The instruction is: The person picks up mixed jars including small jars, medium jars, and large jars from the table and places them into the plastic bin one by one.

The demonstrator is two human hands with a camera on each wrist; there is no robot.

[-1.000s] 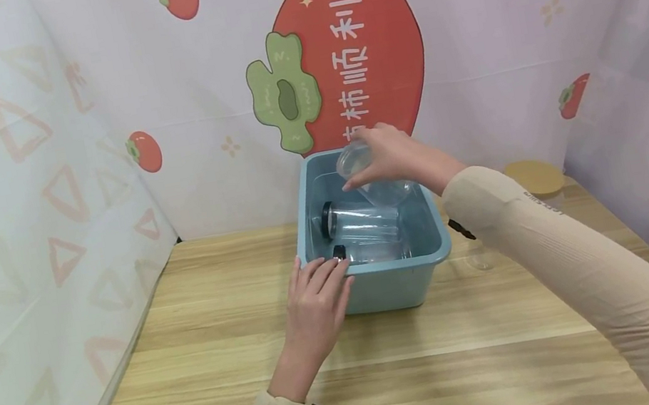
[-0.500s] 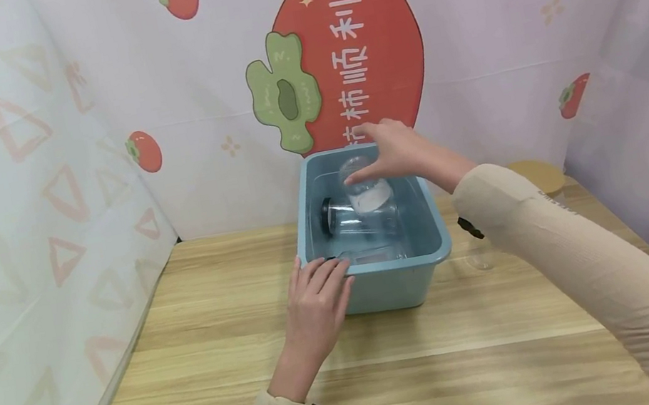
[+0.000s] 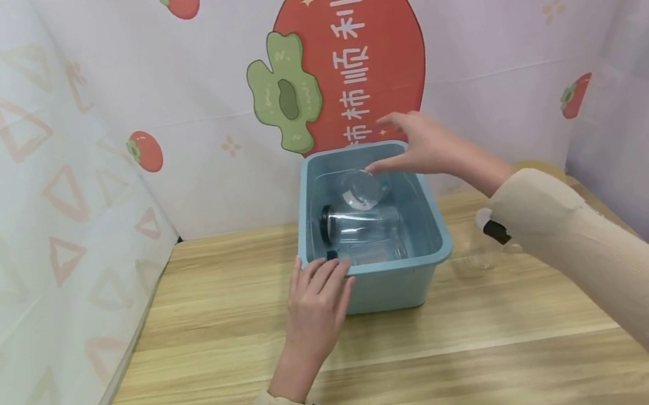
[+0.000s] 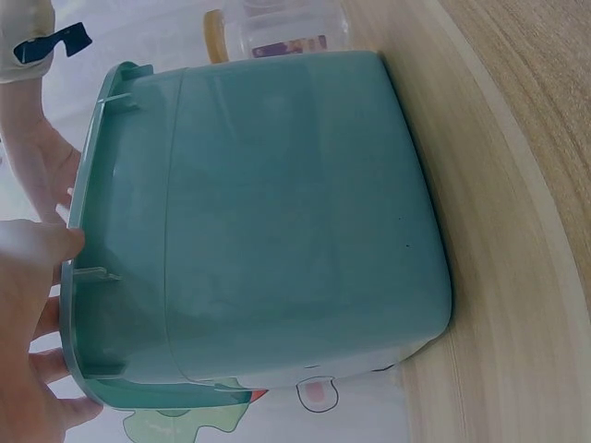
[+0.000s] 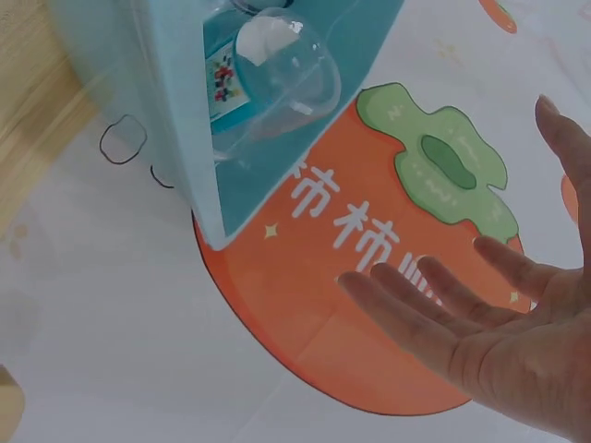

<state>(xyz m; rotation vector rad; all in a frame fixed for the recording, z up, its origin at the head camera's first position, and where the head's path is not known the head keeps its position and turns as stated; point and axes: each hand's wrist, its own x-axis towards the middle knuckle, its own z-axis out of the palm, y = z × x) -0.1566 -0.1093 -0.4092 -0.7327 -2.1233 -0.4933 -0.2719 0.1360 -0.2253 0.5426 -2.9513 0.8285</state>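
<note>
A blue plastic bin (image 3: 388,289) stands on the table, its near left rim held by my left hand (image 3: 318,298). In the left wrist view, the left fingers (image 4: 48,365) hook over the rim. My right hand (image 3: 428,144) hovers above the bin's back right, fingers spread and holding nothing. Below it, a clear rounded jar (image 3: 363,190) lies tilted inside the bin. In front of that lie a clear jar with a black lid (image 3: 364,224) and another clear container (image 3: 372,252), partly hidden by the near rim. The right wrist view shows the open right hand (image 5: 499,341) apart from the bin.
Right of the bin, a clear container (image 3: 479,256) stands on the wooden table (image 3: 458,367). A clear jar with a yellowish lid (image 4: 286,29) is behind it, mostly hidden by the right sleeve in the head view. A printed cloth backdrop (image 3: 217,185) rises behind the table.
My right hand has let go of the clear rounded jar, which dropped into the bin, and has moved right and slightly up. My left hand has stayed on the rim.
</note>
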